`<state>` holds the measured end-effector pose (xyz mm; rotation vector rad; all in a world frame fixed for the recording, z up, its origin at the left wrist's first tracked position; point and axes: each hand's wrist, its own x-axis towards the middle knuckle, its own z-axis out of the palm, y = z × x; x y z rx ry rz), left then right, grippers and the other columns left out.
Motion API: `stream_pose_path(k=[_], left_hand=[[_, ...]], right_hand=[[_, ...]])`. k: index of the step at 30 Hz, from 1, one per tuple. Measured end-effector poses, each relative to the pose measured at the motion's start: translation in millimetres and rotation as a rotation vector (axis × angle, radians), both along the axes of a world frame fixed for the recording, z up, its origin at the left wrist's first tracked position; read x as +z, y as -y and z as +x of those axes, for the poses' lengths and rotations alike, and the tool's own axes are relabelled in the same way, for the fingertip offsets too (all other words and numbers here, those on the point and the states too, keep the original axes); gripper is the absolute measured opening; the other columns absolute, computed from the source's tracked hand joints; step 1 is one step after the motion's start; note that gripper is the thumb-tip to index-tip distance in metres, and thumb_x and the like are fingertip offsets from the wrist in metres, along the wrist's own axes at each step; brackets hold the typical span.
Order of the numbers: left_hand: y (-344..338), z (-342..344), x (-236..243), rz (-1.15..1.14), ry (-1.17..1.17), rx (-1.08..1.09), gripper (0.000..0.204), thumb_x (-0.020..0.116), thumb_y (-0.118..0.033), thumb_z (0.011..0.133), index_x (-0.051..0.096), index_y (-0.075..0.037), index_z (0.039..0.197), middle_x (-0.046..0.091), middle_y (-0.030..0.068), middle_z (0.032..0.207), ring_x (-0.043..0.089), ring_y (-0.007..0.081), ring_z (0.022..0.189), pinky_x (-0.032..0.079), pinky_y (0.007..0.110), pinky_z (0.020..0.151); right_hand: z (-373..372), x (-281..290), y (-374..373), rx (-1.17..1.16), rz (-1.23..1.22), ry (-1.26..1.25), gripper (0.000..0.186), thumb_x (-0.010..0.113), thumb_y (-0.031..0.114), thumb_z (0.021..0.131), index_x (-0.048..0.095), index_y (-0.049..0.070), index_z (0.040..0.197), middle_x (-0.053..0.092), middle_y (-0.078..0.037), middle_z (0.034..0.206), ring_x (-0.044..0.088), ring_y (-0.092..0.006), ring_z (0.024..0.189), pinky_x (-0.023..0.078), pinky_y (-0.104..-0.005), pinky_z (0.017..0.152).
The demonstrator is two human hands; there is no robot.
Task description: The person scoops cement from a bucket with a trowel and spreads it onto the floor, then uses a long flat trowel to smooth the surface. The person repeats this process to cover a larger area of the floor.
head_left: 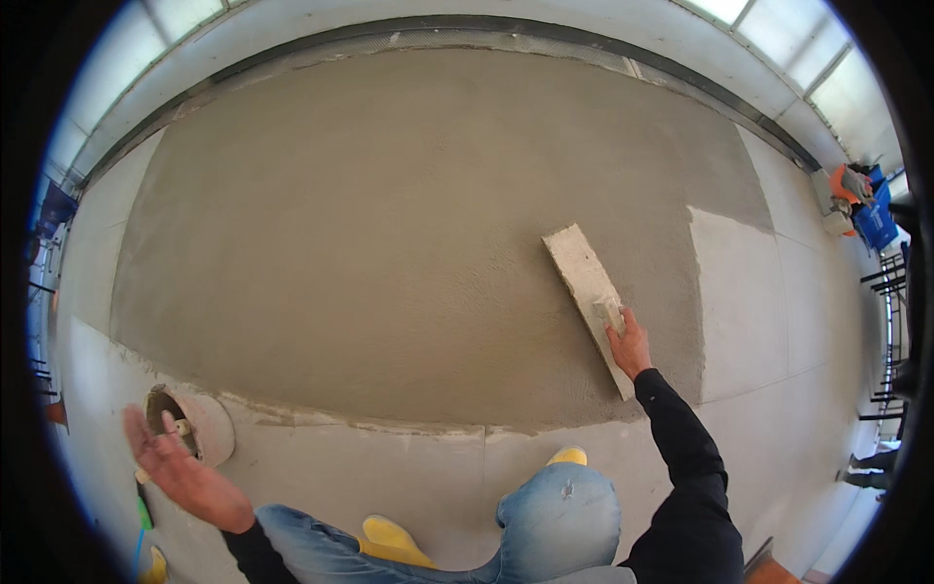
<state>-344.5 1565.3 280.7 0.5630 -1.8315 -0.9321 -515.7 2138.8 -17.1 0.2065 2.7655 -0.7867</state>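
Observation:
My right hand (630,344) is closed around the handle of a long, pale, mortar-caked float (576,261). The float lies at a slant on a wide patch of smooth grey wet mortar (370,214), toward its right side. Faint rough marks show in the mortar left of the float. My left hand (185,474) is raised with its fingers spread and holds nothing. Behind it stands a pinkish-white bucket (216,428), partly covered by the hand. Something with a handle sits in the bucket, but its kind is hidden.
Pale floor panels (754,311) border the mortar. A dark channel (467,29) runs along the far wall. Blue and orange things (876,219) sit at the far right, above black racks (887,331). My knees and yellow boots (394,538) are at the near edge. A green-handled tool (144,508) lies by the bucket.

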Motion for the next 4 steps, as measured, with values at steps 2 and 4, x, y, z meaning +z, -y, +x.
stream_pose_path(k=[2, 4], left_hand=[[-4, 3, -19, 0.048, 0.096, -0.071, 0.053, 0.051, -0.025, 0.104, 0.045, 0.006, 0.147, 0.041, 0.0155, 0.156, 0.035, 0.0284, 0.147, 0.03, 0.042, 0.12], [6, 8, -32, -0.081, 0.175, -0.121, 0.058, 0.056, -0.026, 0.102, 0.043, 0.006, 0.149, 0.041, 0.0153, 0.156, 0.032, 0.0292, 0.149, 0.023, 0.042, 0.123]], right_hand=[[-9, 2, 13, 0.162, -0.019, 0.015, 0.071, 0.07, 0.036, 0.093, 0.043, 0.006, 0.151, 0.069, -0.023, 0.12, 0.069, -0.0347, 0.108, 0.051, -0.046, 0.095], [6, -16, 78, 0.466, 0.069, -0.002, 0.08, 0.075, 0.037, 0.089, 0.038, 0.006, 0.154, 0.062, -0.025, 0.135, 0.063, -0.0335, 0.124, 0.04, -0.0455, 0.114]])
